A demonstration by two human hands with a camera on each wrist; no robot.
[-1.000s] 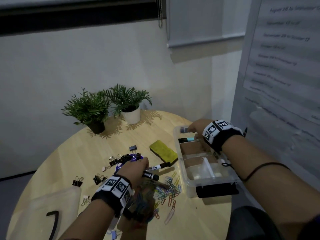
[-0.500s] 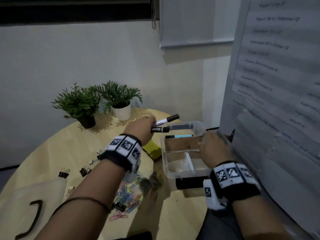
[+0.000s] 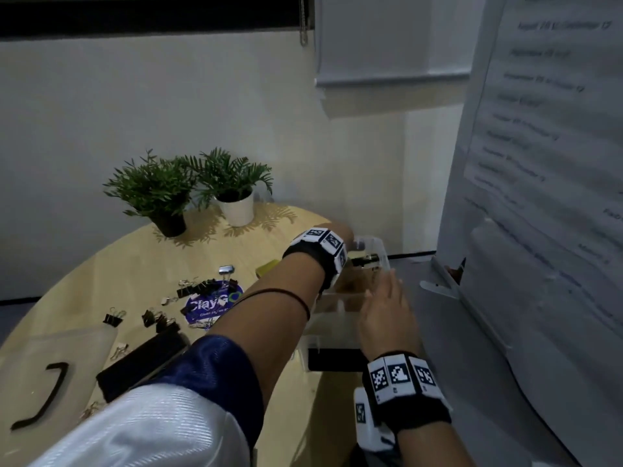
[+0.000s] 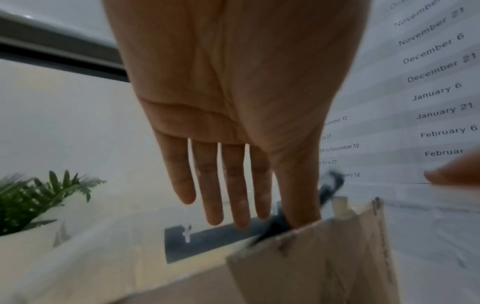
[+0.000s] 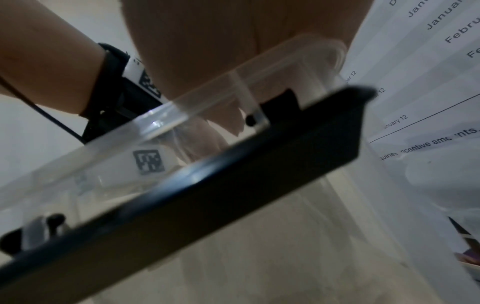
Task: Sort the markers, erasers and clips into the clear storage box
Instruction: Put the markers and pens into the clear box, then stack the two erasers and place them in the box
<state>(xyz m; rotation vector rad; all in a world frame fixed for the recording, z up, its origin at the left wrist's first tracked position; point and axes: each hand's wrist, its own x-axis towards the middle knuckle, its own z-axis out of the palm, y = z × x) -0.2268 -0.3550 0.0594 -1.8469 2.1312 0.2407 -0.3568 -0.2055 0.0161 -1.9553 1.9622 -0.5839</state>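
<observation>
left hand (image 4: 233,102) — fingers straight and slightly spread — reaches over the far end of the clear storage box (image 3: 382,251), fingertips just above a black marker (image 3: 365,261) lying inside. right hand (image 3: 386,315), fingers relaxed, rests on the box's near right rim. binder clips (image 3: 202,288) lie on the surface left of both hands.

both wrists: black strap (image 3: 315,261) ringed with white blocks bearing black square-code markers (image 3: 397,374). left forearm: thin black cord band (image 3: 286,294). left sleeve (image 3: 188,406): shiny dark blue, white toward 7 o'clock.
</observation>
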